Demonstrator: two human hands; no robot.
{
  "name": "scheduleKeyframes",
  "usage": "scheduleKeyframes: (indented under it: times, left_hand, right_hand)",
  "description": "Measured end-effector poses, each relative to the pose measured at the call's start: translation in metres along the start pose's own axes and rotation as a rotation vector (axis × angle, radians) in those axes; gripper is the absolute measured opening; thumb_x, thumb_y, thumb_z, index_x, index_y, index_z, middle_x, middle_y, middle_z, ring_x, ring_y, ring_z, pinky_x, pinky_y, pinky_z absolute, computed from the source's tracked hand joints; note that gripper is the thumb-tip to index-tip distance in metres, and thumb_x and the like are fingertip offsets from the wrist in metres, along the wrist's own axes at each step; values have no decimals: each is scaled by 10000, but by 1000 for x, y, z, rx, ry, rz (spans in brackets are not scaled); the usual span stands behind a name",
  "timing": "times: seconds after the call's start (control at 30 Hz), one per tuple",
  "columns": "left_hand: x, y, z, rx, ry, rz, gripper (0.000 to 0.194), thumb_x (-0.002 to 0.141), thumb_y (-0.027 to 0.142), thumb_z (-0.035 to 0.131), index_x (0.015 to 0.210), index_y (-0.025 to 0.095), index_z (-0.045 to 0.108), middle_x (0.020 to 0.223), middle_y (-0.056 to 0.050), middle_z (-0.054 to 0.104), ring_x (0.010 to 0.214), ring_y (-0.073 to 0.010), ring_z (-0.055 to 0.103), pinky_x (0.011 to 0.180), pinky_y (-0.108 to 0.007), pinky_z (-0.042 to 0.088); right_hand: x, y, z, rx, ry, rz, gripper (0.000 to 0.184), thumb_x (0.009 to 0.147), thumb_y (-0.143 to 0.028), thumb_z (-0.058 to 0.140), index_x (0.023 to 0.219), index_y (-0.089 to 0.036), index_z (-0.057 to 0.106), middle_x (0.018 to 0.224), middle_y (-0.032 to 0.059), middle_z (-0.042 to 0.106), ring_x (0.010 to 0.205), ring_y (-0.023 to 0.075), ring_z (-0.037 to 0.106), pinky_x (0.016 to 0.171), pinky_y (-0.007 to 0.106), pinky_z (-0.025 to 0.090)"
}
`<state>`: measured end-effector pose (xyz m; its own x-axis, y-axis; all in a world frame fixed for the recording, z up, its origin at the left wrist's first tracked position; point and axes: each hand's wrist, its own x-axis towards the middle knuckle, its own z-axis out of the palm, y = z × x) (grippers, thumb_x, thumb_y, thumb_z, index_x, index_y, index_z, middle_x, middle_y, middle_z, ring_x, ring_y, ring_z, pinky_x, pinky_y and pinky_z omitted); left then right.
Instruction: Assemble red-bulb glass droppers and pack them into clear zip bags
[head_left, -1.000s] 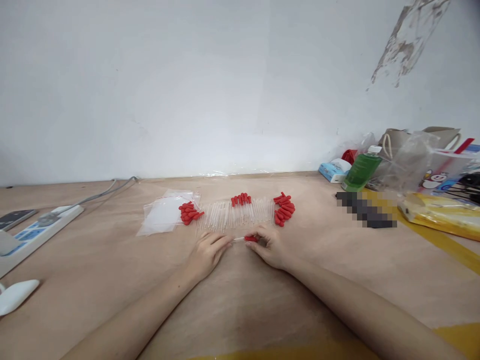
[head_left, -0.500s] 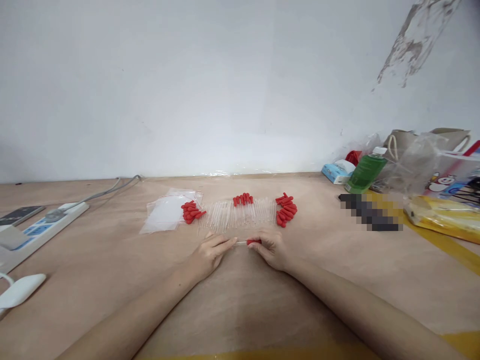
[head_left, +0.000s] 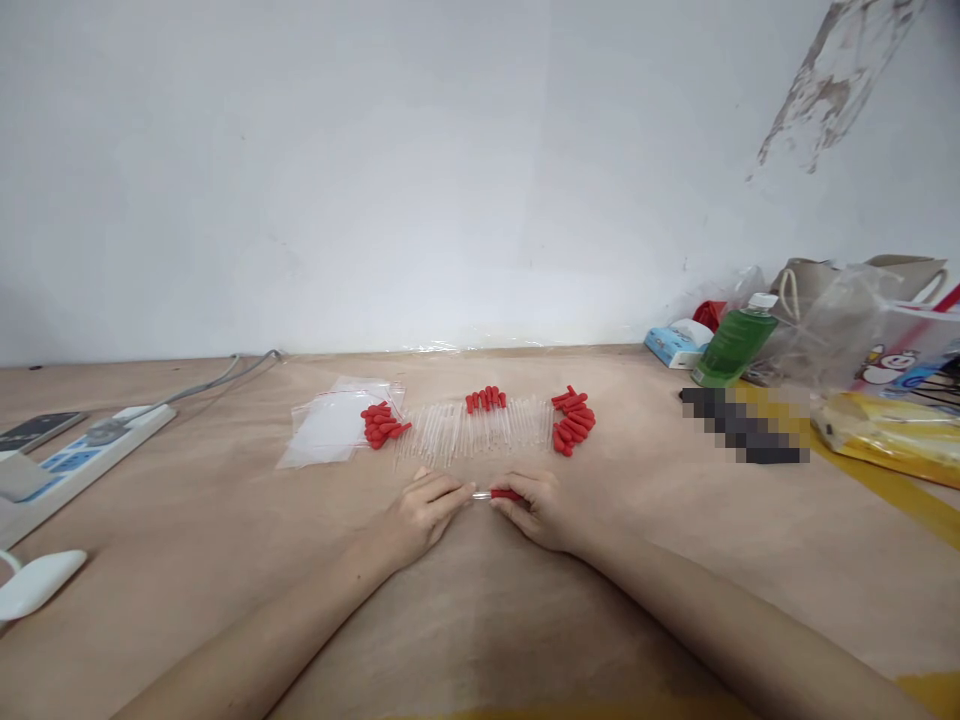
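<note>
My left hand (head_left: 427, 515) pinches a thin clear glass dropper tube (head_left: 481, 496) between thumb and fingers. A red rubber bulb (head_left: 507, 494) is in the pinch of my right hand (head_left: 546, 512), at the tube's right end. Tube and bulb lie in one line, level above the table; how deep the tube sits in the bulb is hidden. Just beyond my hands spreads a row of clear glass tubes (head_left: 442, 435). Several red bulbs (head_left: 486, 400) stand at its far edge. Red bulbs are also heaped in a left pile (head_left: 384, 427) and a right pile (head_left: 574, 424).
Clear plastic zip bags (head_left: 326, 430) lie left of the tubes. Farther left are a power strip (head_left: 112, 450), a phone (head_left: 41, 432) and a white plug-like item (head_left: 45, 585). At right stand a green bottle (head_left: 735, 345), a tissue pack (head_left: 675, 346) and a yellow package (head_left: 892, 430).
Both hands have come slightly nearer to me with the tube and bulb. The gap between my fingertips has narrowed, and less of the tube shows. The view has shifted a little.
</note>
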<state>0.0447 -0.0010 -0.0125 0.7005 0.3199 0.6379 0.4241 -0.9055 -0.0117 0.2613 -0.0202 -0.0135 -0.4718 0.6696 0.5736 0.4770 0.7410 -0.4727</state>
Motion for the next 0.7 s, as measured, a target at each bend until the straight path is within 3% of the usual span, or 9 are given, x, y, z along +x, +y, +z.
scheduleKeyframes:
  times: [0.33,0.57,0.7]
  left_hand:
    - [4,4,-1,-30,-6,-26,231,863,147,458,1077,185,537,846,-39,641,745,-132,578,672,-274,425]
    - [2,7,-1,-166,22,-230,236,862,191,468,1078,208,562,844,-29,643,741,-121,589,706,-261,450]
    - [3,9,-5,-206,-6,-234,256,846,236,504,1095,214,554,873,-34,652,775,-138,589,726,-287,454]
  right_hand:
    - [1,1,0,43,-12,-6,166,830,-228,477,904,-181,618,799,50,624,715,135,550,655,251,438]
    - [1,7,2,437,129,243,276,748,-288,603,1012,-219,566,855,32,634,785,143,584,733,297,459]
    - [4,3,0,698,160,354,213,725,-330,619,889,-204,570,790,19,618,735,130,578,682,276,457]
